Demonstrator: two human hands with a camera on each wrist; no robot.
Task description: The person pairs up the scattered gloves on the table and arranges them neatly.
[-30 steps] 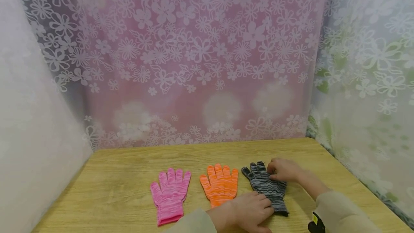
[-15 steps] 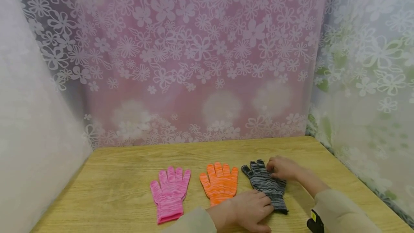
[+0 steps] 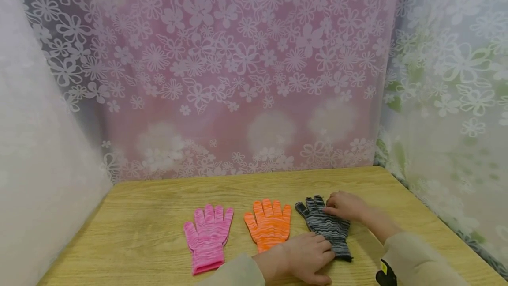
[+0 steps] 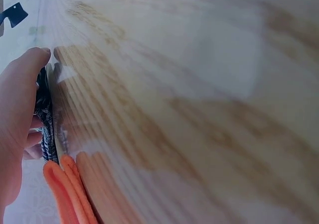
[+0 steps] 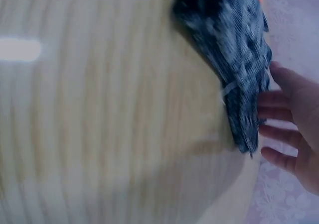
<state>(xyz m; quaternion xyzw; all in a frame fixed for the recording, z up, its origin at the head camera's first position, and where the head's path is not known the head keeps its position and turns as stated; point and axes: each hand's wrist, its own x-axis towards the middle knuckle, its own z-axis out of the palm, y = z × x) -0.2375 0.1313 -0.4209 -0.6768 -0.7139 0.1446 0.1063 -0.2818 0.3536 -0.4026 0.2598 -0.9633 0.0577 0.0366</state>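
A black-and-grey striped knit glove (image 3: 329,228) lies flat on the wooden table at the right, its fingers pointing away. My left hand (image 3: 303,257) rests on the lower left of this glove, palm down with relaxed fingers. In the left wrist view, the left thumb (image 4: 37,59) is near the glove's dark edge. My right hand (image 3: 347,206) touches the glove's upper right fingers and hides some of them. Seen from the right wrist, the right fingers (image 5: 279,132) are extended against the glove's side.
An orange knit glove (image 3: 270,224) lies left of the striped one, its cuff partly behind my left forearm. Farther left is a pink knit glove (image 3: 209,237). Flowered curtains (image 3: 242,78) hang around the wooden table (image 3: 139,220).
My right hand shifts slightly on the striped glove's fingers, its thumb now stretched out more to the left. The left hand stays in place, and the gloves lie as before.
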